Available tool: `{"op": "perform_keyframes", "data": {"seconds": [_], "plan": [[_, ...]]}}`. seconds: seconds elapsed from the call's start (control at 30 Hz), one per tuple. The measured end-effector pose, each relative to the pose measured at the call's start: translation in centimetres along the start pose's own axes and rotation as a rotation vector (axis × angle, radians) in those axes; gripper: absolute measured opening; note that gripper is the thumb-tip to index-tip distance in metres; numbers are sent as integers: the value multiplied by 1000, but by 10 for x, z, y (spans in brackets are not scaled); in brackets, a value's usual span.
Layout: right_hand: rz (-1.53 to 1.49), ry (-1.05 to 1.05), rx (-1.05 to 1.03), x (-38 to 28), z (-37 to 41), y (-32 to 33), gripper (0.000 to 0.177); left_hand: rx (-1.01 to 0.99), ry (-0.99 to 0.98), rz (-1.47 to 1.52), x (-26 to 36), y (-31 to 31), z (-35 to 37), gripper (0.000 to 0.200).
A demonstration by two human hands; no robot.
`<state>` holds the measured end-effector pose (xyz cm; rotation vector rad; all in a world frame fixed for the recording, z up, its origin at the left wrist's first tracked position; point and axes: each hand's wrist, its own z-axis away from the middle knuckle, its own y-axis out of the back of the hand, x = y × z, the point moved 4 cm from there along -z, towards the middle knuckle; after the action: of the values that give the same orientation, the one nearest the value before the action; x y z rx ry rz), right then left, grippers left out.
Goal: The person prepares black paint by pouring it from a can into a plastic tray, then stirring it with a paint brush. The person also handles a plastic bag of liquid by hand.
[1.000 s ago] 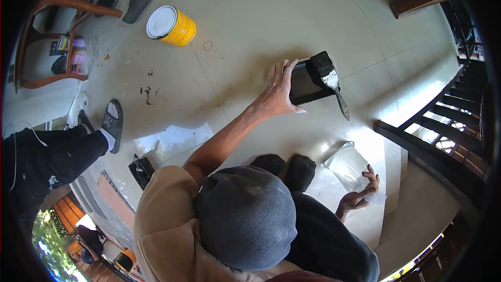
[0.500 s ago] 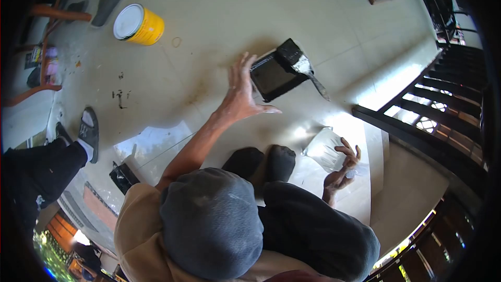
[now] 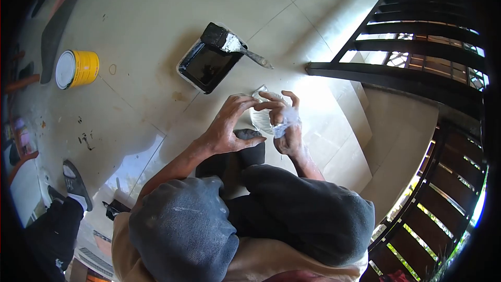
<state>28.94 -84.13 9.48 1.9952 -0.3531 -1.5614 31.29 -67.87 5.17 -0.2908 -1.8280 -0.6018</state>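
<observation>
My left hand (image 3: 229,128) is over the floor in front of my knees, thumb and curved fingers apart, nothing between them. Its fingertips come close to my right hand (image 3: 288,138), whose fingers are partly curled around a crumpled piece of clear plastic (image 3: 286,120). Behind the right fingers, a clear plastic bag (image 3: 259,120) lies on the floor, partly hidden. Farther forward sits a black paint tray (image 3: 211,68) with dark liquid in it. A wide brush (image 3: 230,43) rests across the tray's far edge, white on its ferrule, its handle pointing right.
A yellow can (image 3: 86,68) with a white lid stands at the left on the tiled floor (image 3: 156,21). Dark wooden railings (image 3: 396,78) run along the right, beside a step (image 3: 396,141). Another person's leg and sandalled foot (image 3: 77,183) are at the lower left.
My view has shifted, so the tray and can appear farther left. My hands have come close together, with the right now in front of the plastic bag. The left has drawn back from the tray.
</observation>
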Motion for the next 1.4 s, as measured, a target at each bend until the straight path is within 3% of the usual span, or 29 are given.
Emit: {"op": "perform_keyframes", "data": {"seconds": [0.07,0.2,0.33,0.43,0.57,0.63,0.73,0.87,1.07,1.17,1.27,1.4], "plan": [[59,42,44,2,-6,-4,6,50,46,52,4,-5,-3,86],[213,20,82,-6,-20,-3,18,-55,-69,50,-5,-19,-18,71],[226,17,74,-7,-28,-3,28,-103,34,219,-9,-27,-24,62],[303,53,36,-13,-36,2,31,-103,-32,103,-6,-25,-27,60],[469,87,7,-20,-41,0,37,-1,86,499,-20,-38,-17,51],[552,84,-7,-19,-41,-3,39,-10,101,560,-19,-35,-20,41],[286,24,77,-21,-41,7,54,10,58,594,-17,-20,-20,22],[95,-109,97,29,-16,11,75,139,106,565,-19,0,-23,31],[-177,-607,-37,114,37,-17,76,134,168,595,-24,4,-20,32],[-193,-554,-12,119,46,-17,90,104,169,565,-11,7,-28,32],[-225,-395,-50,94,33,-12,115,56,125,582,1,6,-34,32],[-91,-149,-83,81,25,-31,133,-82,125,585,24,-1,-40,29]]}}
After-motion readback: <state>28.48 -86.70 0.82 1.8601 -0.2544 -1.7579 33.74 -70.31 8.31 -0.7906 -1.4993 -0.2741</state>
